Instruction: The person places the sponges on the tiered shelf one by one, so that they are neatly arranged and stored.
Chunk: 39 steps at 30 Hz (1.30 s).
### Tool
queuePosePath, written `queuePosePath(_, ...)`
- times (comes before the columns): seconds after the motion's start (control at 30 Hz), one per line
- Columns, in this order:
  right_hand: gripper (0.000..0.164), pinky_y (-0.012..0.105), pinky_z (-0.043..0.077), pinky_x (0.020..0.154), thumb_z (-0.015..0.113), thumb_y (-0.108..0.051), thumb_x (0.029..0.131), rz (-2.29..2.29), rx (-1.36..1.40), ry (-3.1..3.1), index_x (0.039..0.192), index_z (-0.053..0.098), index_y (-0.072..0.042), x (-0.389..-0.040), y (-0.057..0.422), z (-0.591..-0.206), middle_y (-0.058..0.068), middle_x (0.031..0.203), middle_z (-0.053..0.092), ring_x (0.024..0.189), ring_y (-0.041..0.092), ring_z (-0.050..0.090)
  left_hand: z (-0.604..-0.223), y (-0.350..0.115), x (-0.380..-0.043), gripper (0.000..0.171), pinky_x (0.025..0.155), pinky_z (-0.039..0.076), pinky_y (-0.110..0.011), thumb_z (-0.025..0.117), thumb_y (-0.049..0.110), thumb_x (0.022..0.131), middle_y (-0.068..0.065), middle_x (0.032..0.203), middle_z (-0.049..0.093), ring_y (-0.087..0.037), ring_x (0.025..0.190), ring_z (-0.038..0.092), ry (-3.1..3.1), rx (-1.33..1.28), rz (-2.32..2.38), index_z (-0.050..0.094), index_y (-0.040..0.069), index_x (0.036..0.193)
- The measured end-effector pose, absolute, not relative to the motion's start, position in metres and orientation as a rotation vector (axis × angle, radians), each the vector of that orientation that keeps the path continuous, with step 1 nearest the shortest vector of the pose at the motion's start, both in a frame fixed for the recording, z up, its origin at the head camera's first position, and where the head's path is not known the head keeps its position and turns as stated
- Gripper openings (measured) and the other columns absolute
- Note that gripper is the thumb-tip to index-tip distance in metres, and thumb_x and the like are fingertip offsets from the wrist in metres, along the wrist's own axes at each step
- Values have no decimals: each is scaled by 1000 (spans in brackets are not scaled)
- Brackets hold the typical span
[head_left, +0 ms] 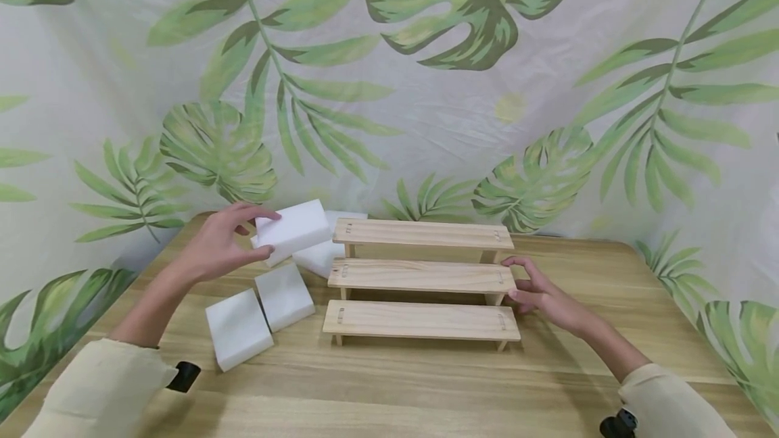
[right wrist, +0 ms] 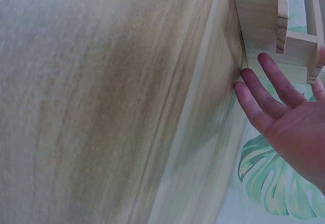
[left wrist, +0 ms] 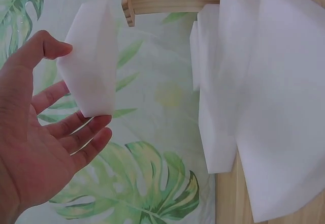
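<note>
My left hand (head_left: 219,242) pinches a white foam block (head_left: 295,228) between thumb and fingers, raised over other white blocks behind it. Seen from the left wrist, the held block (left wrist: 94,56) is tilted, with several fingers spread beneath it. A three-step wooden display stand (head_left: 420,276) stands at the middle of the table. At its right end, my right hand (head_left: 550,296) holds the middle step's board, index finger at the back corner and thumb at the front. The right wrist view shows that hand's other fingers (right wrist: 274,82) extended beside the stand's side supports (right wrist: 256,10).
Two more white blocks, one nearer (head_left: 240,330) and one farther (head_left: 285,297), lie flat left of the stand. Another block (head_left: 319,259) lies under the held one. The wood-grain table (head_left: 389,384) ends at a leaf-patterned cloth backdrop (head_left: 438,120).
</note>
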State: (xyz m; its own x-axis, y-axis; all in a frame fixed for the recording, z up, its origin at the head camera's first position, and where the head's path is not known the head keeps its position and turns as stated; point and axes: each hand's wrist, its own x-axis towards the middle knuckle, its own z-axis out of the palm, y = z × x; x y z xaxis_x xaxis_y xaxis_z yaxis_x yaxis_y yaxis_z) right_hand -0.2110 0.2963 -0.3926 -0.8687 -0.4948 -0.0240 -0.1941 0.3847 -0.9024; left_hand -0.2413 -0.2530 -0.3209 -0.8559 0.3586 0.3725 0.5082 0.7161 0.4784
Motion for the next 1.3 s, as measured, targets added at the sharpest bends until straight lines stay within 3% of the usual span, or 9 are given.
queuePosePath(1.3, 51, 51, 54, 91, 49, -12, 108, -1471, -597, 2360, 148, 20, 0, -212, 296, -392, 41, 138, 50, 124, 47, 56, -310, -191, -258, 41, 86, 53, -46, 79, 13, 82, -17, 118, 65, -28, 100, 57, -2585, -868, -998, 72, 2, 120)
